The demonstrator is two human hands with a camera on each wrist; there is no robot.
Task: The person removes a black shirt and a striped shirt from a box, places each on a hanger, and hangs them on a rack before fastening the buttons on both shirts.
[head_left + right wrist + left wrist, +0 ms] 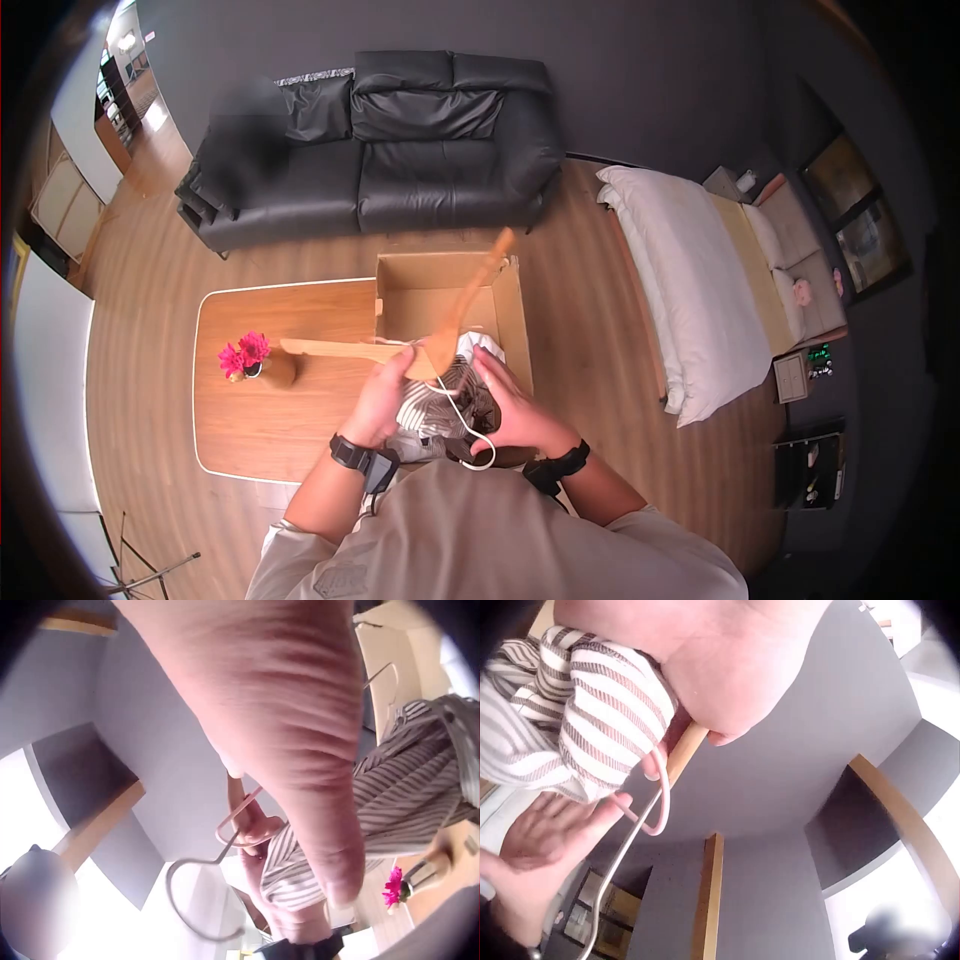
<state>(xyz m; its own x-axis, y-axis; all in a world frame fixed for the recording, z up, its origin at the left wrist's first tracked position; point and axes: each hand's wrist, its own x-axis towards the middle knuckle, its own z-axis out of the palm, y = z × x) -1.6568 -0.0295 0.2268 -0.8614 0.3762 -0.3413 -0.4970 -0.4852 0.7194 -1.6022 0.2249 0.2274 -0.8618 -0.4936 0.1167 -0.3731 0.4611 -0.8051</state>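
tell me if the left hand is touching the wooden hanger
Touching: the head view shows the left hand gripping the wooden hanger near its middle, with no gap between them.

1. I can't read any words, numbers or brands from here.
2. The patch [340,580] on the shirt [490,530] is too faint to make out.
3. The green-lit object [820,360] near the bed [690,290] is too small to read.

You were in a homelike room, part lounge, part bedroom.
Beyond the grip of your left hand [384,405] sat a black sofa [430,195]; left of that grip, pink flowers [256,346] on a table [310,415]; right, a bed [690,280].
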